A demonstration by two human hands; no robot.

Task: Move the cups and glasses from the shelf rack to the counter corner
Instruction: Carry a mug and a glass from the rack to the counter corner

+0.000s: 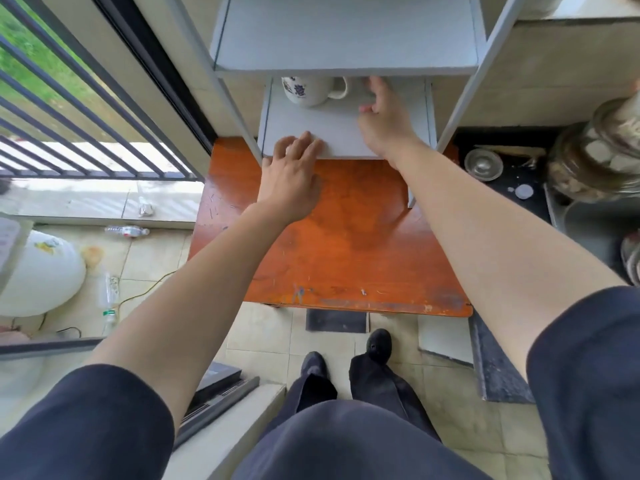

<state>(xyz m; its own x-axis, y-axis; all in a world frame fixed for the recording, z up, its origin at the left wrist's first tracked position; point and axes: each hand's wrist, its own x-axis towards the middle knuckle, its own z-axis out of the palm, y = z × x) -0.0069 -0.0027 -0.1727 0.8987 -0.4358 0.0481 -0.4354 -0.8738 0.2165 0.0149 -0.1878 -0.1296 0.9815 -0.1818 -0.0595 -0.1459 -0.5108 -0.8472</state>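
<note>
One mug [306, 91] on the shelf rack [311, 129] — left hand [291, 178] fingers straight, together; right hand [384, 121] loosely curled, empty.

A single white ceramic mug [304, 91] stands upright on the lower shelf [311, 140] of the grey shelf rack [346, 36], toward that shelf's back left corner. The board above hides its rim. Blue characters are printed on its near side, and its looped handle points right. The rack has flat grey boards between slanted pale posts and stands at the far edge of an orange-brown tabletop [346, 254]. Right of the rack, a round clear glass piece [483, 164] sits on the dark counter [519, 181] near the rack's right post; whether it is a cup cannot be told.
</note>
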